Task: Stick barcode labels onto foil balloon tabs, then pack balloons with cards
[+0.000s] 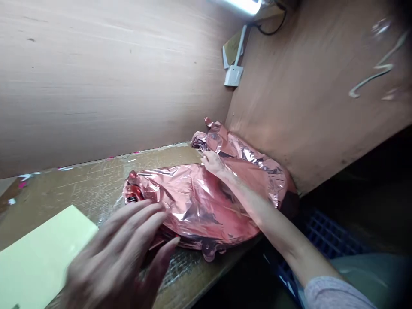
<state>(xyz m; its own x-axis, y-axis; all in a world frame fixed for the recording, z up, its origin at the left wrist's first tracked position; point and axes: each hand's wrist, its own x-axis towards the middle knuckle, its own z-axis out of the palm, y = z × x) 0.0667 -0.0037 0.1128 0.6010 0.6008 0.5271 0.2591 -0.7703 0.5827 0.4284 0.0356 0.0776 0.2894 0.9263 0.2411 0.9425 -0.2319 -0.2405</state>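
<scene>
Lying crumpled at the bench's (80,184) back right corner, the pink foil balloon (199,201) is risking creases or a tear as the right hand (214,164) is pinching it and the left hand (119,253), fingers spread, is flattening its near edge.

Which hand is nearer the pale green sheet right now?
Left. The left hand hovers just right of the green sheet, over the near edge of the pink foil. The right hand rests on the foil's far side.
</scene>
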